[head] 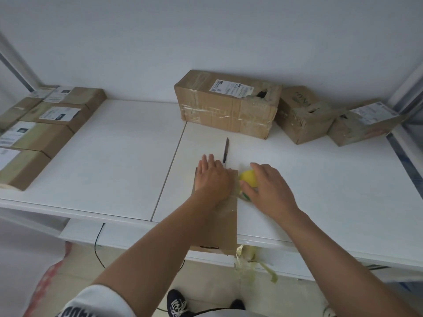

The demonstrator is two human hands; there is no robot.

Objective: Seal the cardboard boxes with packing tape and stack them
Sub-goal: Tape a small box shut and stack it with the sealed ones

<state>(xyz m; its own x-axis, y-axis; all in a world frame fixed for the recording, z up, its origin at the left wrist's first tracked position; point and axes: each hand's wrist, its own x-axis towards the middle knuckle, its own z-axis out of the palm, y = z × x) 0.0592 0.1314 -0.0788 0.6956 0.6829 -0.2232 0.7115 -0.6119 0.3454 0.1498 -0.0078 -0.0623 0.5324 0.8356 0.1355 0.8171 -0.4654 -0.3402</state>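
A long cardboard box (225, 221) lies on the white table (114, 161) in front of me, its near end over the table edge. My left hand (211, 179) presses flat on the far end of its top, fingers straight. My right hand (269, 187) grips a yellow tape dispenser (248, 178) at the box's right side, where shiny tape runs over the top. A knife (226, 152) lies on the table just beyond the box, blade pointing away.
Three worn taped boxes stand along the back wall: a large one (229, 106), a middle one (299, 115) and a right one (364, 124). Several labelled boxes (45, 131) line the left side. Loose tape scraps (249, 264) hang off the front edge.
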